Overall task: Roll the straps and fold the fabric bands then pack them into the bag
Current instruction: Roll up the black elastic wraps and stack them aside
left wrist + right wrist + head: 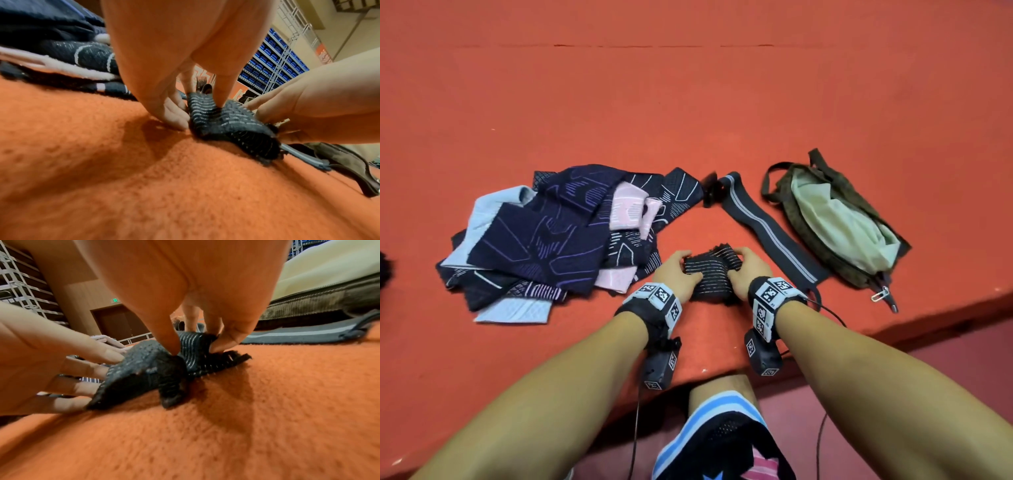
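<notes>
A black band with thin white stripes lies partly folded on the orange felt, between my hands. My left hand holds its left edge, thumb on top and fingers along the side. My right hand pinches a raised fold of the band between thumb and fingers. A grey strap with pale stripes lies flat and unrolled to the right. Beyond it the olive bag lies open, showing pale lining. A heap of navy, pink and light-blue fabric bands sits to the left.
A small dark item lies at the strap's far end. The felt surface's front edge runs diagonally on the right, close to the bag's zipper pull. My knee is below the edge. Shelves with blue bins stand far off.
</notes>
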{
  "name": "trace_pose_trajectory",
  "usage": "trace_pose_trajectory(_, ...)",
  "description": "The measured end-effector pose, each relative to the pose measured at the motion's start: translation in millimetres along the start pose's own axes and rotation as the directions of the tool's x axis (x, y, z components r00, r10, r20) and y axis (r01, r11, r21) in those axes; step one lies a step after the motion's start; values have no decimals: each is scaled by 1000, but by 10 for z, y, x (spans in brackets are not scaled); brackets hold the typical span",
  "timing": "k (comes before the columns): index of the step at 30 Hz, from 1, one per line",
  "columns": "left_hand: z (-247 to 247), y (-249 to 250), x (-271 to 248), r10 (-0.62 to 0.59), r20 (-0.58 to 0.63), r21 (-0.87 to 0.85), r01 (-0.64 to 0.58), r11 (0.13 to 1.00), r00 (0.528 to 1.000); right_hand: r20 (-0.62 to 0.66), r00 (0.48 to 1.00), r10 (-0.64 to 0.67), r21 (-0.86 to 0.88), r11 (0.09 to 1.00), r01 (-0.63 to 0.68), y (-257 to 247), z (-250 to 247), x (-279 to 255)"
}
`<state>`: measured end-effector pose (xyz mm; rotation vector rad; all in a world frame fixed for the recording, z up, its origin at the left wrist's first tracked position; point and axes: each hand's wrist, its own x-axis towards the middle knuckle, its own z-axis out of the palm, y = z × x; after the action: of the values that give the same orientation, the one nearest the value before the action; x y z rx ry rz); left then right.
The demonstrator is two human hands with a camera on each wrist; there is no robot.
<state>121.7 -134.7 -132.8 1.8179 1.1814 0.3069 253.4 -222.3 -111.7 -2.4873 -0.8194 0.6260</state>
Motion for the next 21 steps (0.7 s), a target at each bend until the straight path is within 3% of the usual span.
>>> trace_pose_trajectory(3,-46,-30,-31,61,-20,53,-60,997,998,9,1000,-7,48,999,7,-10,12,-6)
trace_pose_trajectory(10,-653,-219,-264,-35,-88,-3,35,999,995,15,999,-31,194,981,27,-335,201,-116)
trace_pose_trajectory(15,-1259,-555,-463,-54,42,255,42,966,998,66,983,-173,189,969,157,-752,443,-313)
trace_pose_trajectory(17,-1396,-631,-578,-108,27,135,104,985,994,86,976,-199,185,966,181,-874,552,-385)
trace_pose_trajectory(19,-1512,-683,-703,-206,-72,-81,200,976,976,96,972,-213,185,964,193,-971,640,-452)
trace_pose_trajectory(21,-1592,-785,-779,-194,-87,-144,180,973,977,97,971,-220,164,966,202,-1066,713,-503)
